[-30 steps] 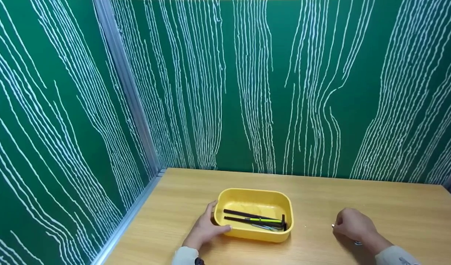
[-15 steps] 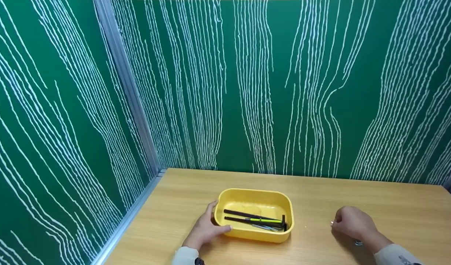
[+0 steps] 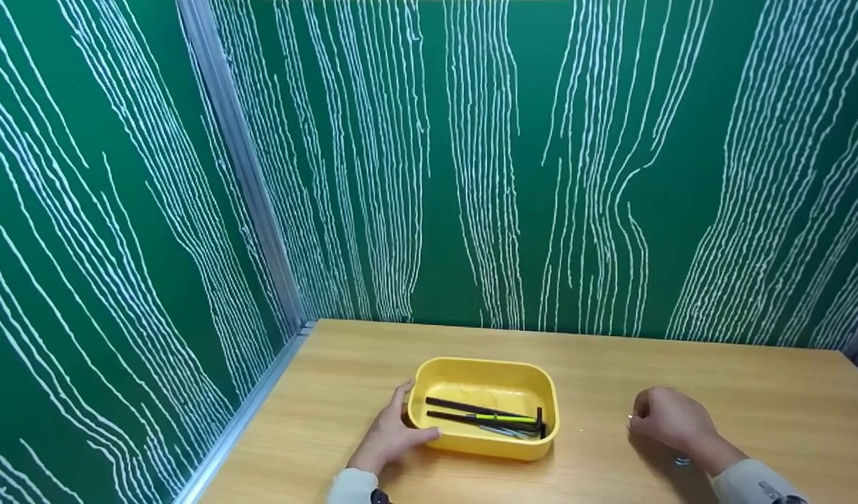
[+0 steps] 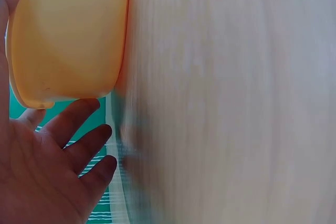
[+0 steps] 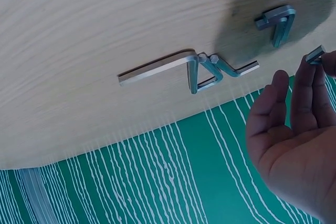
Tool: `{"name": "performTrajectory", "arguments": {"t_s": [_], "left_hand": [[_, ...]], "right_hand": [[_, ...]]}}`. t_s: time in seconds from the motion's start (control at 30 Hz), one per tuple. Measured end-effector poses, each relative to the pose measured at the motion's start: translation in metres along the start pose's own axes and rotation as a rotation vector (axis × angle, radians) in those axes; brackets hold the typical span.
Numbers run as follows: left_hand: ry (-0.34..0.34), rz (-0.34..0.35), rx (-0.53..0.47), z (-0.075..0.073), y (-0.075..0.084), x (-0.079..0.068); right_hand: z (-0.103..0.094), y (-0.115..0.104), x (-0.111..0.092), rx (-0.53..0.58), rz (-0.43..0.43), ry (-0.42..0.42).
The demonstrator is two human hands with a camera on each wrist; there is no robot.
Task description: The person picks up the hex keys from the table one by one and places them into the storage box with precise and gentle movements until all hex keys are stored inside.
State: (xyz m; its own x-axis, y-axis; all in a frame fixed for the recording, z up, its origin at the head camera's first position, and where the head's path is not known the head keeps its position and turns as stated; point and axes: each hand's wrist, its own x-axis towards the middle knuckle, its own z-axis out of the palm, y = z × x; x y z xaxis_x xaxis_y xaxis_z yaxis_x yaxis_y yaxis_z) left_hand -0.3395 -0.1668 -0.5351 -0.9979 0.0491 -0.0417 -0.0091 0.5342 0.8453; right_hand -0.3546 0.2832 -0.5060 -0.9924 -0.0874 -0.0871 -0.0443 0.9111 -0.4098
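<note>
My left hand (image 3: 390, 434) holds the left end of a yellow plastic bin (image 3: 478, 448), thumb on the front rim and fingers at the outer wall. Inside lie black L-shaped hex keys (image 3: 464, 406), a lime-green strip (image 3: 506, 418) across them, and thin silver pieces (image 3: 502, 432). To the bin's right, my right hand (image 3: 674, 420) pinches a small silver hex key (image 5: 315, 54) between thumb and fingertips. On the table in the right wrist view lie a longer silver hex key (image 5: 157, 67), small ones (image 5: 239, 70) next to it, and a short bent one (image 5: 278, 19).
The wooden table (image 3: 373, 343) meets a green wall (image 3: 471, 210) with white wavy lines at its back edge. Another green panel (image 3: 86, 245) and a metal profile (image 3: 240, 154) stand at the left. A silver piece (image 3: 682, 461) lies beneath my right wrist.
My right hand has shifted slightly away from me, toward the back of the table, with the small hex key in its fingertips. The left hand and the bin stay in place.
</note>
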Motion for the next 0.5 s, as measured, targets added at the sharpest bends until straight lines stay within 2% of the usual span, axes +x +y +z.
{"name": "performTrajectory", "arguments": {"t_s": [0.17,0.4,0.5], "left_hand": [[0.000,-0.007,0.004,-0.0015,0.0013,0.0002],[-0.009,0.027,0.014,-0.0030,0.0041,-0.0022],[-0.010,0.025,0.010,-0.0028,0.0048,-0.0024]], "right_hand": [[-0.0004,-0.0018,0.0017,-0.002,-0.021,0.029],[0.0009,-0.0040,0.0019,-0.045,-0.110,0.161],[0.0003,-0.0051,0.0035,-0.025,-0.121,0.174]]}}
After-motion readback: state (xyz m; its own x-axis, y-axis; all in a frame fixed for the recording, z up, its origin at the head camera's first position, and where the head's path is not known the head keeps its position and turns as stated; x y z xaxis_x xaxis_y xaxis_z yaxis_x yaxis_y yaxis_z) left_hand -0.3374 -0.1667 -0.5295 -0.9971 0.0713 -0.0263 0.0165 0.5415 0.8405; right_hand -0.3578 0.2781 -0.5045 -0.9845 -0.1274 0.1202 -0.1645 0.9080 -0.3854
